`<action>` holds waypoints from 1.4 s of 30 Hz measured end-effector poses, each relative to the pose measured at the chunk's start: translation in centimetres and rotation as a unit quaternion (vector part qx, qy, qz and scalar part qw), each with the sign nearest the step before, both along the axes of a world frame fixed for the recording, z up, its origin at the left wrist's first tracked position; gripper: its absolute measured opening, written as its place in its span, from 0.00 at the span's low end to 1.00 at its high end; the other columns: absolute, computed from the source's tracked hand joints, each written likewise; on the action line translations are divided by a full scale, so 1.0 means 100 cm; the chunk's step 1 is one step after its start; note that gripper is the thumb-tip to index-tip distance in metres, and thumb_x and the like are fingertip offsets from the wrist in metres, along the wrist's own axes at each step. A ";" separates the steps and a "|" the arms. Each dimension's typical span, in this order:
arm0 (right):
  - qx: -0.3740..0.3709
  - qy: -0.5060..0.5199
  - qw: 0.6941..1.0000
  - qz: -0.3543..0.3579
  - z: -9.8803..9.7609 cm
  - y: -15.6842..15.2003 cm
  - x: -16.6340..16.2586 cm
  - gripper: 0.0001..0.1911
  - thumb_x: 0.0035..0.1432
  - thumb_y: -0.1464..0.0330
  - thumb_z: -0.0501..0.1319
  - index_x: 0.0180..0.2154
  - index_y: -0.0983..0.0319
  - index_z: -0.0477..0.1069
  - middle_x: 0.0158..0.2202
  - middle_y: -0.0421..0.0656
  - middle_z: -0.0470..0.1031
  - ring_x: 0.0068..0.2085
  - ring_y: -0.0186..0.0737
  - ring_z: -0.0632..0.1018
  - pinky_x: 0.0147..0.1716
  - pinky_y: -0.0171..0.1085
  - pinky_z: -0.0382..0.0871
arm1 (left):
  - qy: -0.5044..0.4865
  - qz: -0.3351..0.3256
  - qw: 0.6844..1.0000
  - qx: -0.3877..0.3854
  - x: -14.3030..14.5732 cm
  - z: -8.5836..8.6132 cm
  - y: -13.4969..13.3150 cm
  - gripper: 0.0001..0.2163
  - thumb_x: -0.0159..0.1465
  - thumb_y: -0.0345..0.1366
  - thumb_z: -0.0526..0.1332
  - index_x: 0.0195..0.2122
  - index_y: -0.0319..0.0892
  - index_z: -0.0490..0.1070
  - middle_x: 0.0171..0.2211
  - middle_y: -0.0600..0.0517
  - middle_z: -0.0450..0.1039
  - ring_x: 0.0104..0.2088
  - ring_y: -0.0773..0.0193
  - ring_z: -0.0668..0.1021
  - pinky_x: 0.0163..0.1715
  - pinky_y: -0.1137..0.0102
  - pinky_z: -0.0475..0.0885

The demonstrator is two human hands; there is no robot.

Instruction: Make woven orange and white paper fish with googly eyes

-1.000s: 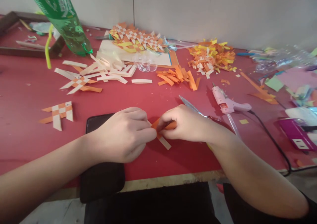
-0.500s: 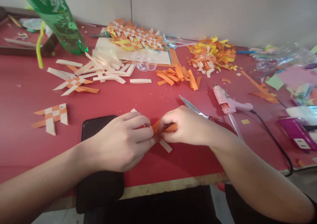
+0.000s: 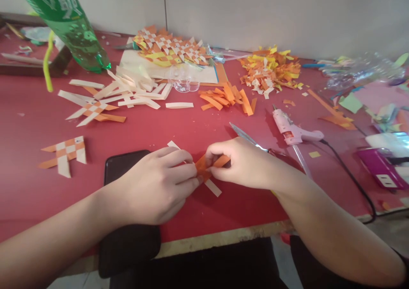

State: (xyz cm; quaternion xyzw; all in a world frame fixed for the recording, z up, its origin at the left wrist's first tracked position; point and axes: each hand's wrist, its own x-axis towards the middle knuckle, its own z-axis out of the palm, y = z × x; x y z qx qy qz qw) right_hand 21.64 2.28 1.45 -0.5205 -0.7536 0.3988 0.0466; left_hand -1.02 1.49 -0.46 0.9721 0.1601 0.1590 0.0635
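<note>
Between my two hands are orange paper strips [image 3: 202, 166] crossed with a cream paper strip [image 3: 213, 188], whose ends stick out above and below. My left hand [image 3: 162, 180] pinches the left side of the strips, and its fingers cover part of the crossing. Thumb and fingertips of my right hand [image 3: 230, 159] are closed on the orange strip at the right. Under my left wrist lies a black phone [image 3: 128, 165]. Farther left on the red table is a woven orange and cream paper fish [image 3: 68, 150]. A partly woven piece [image 3: 92, 108] lies behind it.
Scissors [image 3: 244, 135] lie just beyond my right hand, beside a pink glue gun [image 3: 292, 129] with a cord. Behind are loose cream strips [image 3: 137, 88], orange strips [image 3: 223, 96], finished woven fish [image 3: 172, 46], paper scraps [image 3: 271, 69] and a green bottle [image 3: 76, 33].
My right hand's fingers have shifted slightly, uncovering more of the orange paper between the hands. More of the cream strip's upper end shows. The view has moved a little.
</note>
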 end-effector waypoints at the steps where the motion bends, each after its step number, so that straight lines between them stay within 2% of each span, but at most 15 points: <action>1: -0.003 0.000 1.000 0.000 -0.001 0.000 0.000 0.07 0.50 0.73 0.59 0.31 0.58 0.74 0.27 0.35 0.79 0.27 0.32 0.77 0.25 0.31 0.64 | -0.001 -0.001 1.000 0.001 0.000 0.000 0.000 0.12 0.64 0.28 0.54 0.41 0.41 0.77 0.36 0.47 0.78 0.42 0.54 0.76 0.33 0.62 0.72; 4: -0.014 0.007 1.000 -0.005 -0.002 0.000 0.000 0.07 0.50 0.72 0.60 0.32 0.59 0.75 0.29 0.37 0.80 0.29 0.34 0.78 0.26 0.32 0.65 | -0.003 -0.001 1.000 -0.001 0.000 0.000 -0.001 0.13 0.63 0.28 0.54 0.43 0.42 0.77 0.37 0.46 0.78 0.42 0.54 0.76 0.35 0.61 0.72; 22: 0.006 0.018 1.000 -0.004 -0.002 -0.003 -0.002 0.06 0.49 0.74 0.59 0.28 0.59 0.72 0.26 0.34 0.77 0.25 0.29 0.74 0.24 0.30 0.61 | 0.019 0.000 0.999 -0.051 -0.003 -0.004 -0.002 0.15 0.62 0.29 0.54 0.47 0.41 0.75 0.41 0.47 0.77 0.45 0.50 0.75 0.38 0.56 0.72; 30: 0.001 0.018 1.000 0.001 -0.002 -0.003 -0.001 0.05 0.49 0.73 0.59 0.29 0.59 0.72 0.27 0.35 0.78 0.27 0.31 0.75 0.25 0.30 0.62 | 0.021 0.000 0.998 -0.052 -0.003 -0.005 -0.001 0.12 0.62 0.29 0.54 0.42 0.41 0.75 0.41 0.47 0.77 0.46 0.50 0.74 0.42 0.56 0.72; 42: 0.005 0.017 1.000 -0.002 -0.002 -0.003 -0.001 0.07 0.50 0.74 0.59 0.29 0.58 0.73 0.27 0.34 0.78 0.27 0.30 0.76 0.24 0.30 0.62 | 0.018 -0.007 0.999 -0.041 -0.003 -0.003 -0.003 0.12 0.62 0.30 0.54 0.43 0.40 0.75 0.41 0.47 0.77 0.46 0.51 0.74 0.42 0.57 0.72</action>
